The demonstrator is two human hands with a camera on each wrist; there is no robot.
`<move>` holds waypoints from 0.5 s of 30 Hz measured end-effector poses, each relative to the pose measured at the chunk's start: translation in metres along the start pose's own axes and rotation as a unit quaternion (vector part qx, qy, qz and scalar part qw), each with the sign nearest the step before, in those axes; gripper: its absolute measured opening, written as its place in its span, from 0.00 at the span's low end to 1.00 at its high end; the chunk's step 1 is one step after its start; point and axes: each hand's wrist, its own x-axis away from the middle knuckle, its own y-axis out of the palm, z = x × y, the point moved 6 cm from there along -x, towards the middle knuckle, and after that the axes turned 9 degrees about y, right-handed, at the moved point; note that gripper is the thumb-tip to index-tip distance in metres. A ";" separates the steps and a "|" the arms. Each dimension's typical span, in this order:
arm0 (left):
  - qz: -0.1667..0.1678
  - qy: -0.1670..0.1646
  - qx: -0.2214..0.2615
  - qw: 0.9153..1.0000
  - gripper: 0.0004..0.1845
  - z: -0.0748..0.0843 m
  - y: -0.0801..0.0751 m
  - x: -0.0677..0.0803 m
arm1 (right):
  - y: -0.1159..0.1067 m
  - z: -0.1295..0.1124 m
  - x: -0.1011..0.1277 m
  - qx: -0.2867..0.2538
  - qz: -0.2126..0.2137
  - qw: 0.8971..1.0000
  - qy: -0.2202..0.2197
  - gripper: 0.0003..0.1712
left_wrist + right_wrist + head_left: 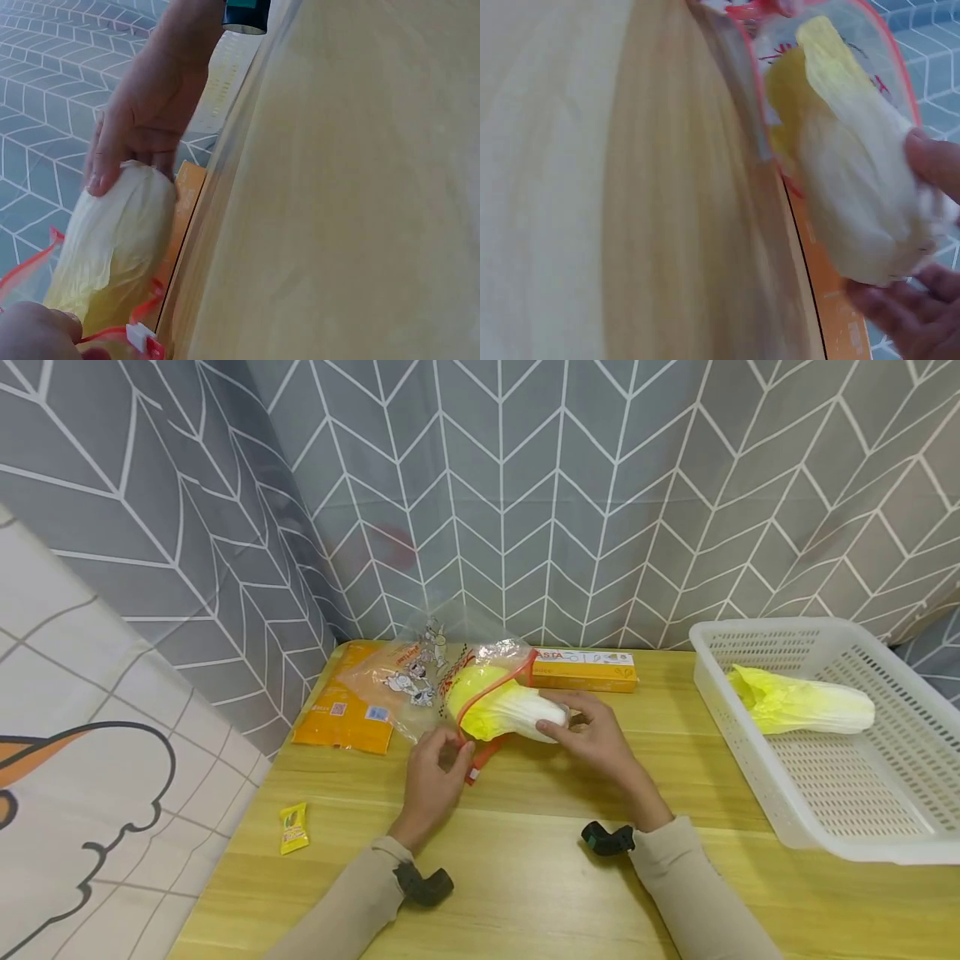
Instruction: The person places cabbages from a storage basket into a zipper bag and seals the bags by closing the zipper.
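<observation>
While the leafy yellow end of the cabbage (pixel 504 708) already sits inside the mouth of the clear zip bag (pixel 450 681), its white stalk end pokes out at the middle of the head view, so the bagging looks about half done: the rest of the cabbage has to go in and the red zip strip is unsealed.

At the lower left of the head view a small yellow sachet (pixel 294 827) lies alone on the tabletop (pixel 525 893). Further up and right, an orange packet (pixel 345 714) lies flat near the tabletop's far corner, partly under the bag.

The left hand (pixel 435 777), just left of centre, has its fingers curled and pinches the red rim of the bag at the slider, holding the mouth open.

The right hand (pixel 596 735), just right of centre, closes its thumb and fingers round the cabbage's white stalk end; the right wrist view shows fingers on both sides of it.

Behind the hands lies a long yellow box (pixel 585 670). At the right edge a white basket (pixel 825 827) holds a second cabbage (pixel 802 706).
</observation>
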 end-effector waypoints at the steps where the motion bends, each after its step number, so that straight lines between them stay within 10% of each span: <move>1: 0.003 0.008 -0.005 1.000 0.07 0.001 0.000 0.000 | -0.001 -0.004 0.001 0.010 0.016 1.000 -0.023 0.26; 9: 0.012 0.049 -0.020 0.999 0.05 0.006 -0.001 -0.001 | 0.001 -0.027 0.009 0.112 0.134 0.973 -0.152 0.27; 15: -0.014 0.073 -0.020 0.997 0.04 0.009 0.002 0.000 | 0.013 -0.031 0.013 0.088 0.165 0.971 -0.146 0.27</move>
